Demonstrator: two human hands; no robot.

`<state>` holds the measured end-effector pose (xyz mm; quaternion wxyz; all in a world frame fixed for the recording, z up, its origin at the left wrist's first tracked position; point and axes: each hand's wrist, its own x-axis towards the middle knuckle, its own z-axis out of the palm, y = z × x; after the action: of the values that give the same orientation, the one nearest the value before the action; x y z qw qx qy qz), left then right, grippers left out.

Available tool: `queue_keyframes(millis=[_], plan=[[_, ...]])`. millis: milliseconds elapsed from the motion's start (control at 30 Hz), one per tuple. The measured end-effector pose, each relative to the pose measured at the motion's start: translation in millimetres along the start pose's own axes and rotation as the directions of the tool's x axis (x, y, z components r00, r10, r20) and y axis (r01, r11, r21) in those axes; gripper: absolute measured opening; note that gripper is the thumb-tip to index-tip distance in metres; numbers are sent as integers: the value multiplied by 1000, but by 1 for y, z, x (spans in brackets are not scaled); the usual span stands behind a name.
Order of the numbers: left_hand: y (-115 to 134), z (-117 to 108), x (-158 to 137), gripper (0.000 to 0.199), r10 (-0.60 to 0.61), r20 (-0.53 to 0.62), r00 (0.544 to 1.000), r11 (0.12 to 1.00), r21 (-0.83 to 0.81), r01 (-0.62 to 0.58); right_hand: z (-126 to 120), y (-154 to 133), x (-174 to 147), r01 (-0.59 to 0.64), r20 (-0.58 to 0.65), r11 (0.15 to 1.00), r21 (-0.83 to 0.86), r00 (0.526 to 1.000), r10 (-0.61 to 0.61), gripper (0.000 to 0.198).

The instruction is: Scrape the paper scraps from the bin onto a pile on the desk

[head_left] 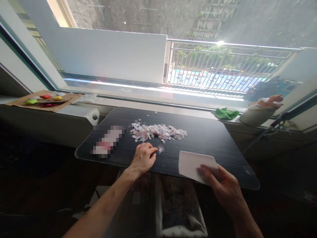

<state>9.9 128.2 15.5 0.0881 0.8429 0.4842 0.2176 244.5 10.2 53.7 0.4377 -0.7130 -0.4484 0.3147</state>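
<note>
Near the front edge of the dark table (205, 135), my left hand (144, 157) rests with bent fingers, a gap showing between thumb and forefinger. Its fingertips are beside a few loose paper scraps (160, 149). Beyond them, a spread-out heap of small white and pinkish paper scraps (158, 131) lies across the table. My right hand (223, 181) grips a flat white rectangular piece with rounded corners (192, 163), thumb on top and fingers hidden beneath. The piece is tilted above the table's front edge; I cannot tell whether it is a tray or a sheet.
A blurred-out item (107, 142) lies at the table's left. On the window sill are a green cloth (225, 113), a pale container (257, 114) and brown paper (15, 101) with colourful items. A radiator (84, 113) adjoins the left side; bins (182, 201) stand below.
</note>
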Motion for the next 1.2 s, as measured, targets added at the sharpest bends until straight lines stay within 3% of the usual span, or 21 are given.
queue_keyframes(millis=[67, 200, 333, 567, 733, 833, 1000, 1100, 1200], plan=[[1, 4, 0, 26, 66, -1, 998, 997, 37, -66, 17, -6, 19, 24, -43, 990, 141, 999, -19, 39], [0, 5, -6, 27, 112, 12, 994, 993, 45, -112, 53, -7, 51, 104, -122, 957, 270, 990, -73, 40], [-4, 0, -15, 26, 113, 28, 993, 993, 29, -113, 71, -3, 61, 113, -72, 947, 302, 993, -95, 37], [3, -4, -11, 30, 98, 37, 994, 993, 62, -100, 72, 0, 57, 117, -172, 954, 276, 983, -71, 36], [5, -1, -14, 29, 117, 49, 992, 988, 95, -121, 71, -3, 54, 107, -110, 961, 253, 991, -81, 37], [2, -3, -25, 29, 127, 53, 990, 989, 69, -131, 69, -6, 51, 117, -133, 970, 215, 987, -90, 37], [-2, -10, -28, 26, 88, 6, 996, 996, -9, -88, 75, -11, 44, 84, -69, 952, 294, 995, -66, 38], [-4, -11, -23, 22, 59, -25, 998, 998, -22, -59, 74, -11, 38, 72, -13, 970, 232, 997, -71, 36], [-3, -10, -21, 17, 64, -20, 998, 997, -50, -65, 67, -9, 33, 63, -56, 984, 164, 997, -55, 35]])
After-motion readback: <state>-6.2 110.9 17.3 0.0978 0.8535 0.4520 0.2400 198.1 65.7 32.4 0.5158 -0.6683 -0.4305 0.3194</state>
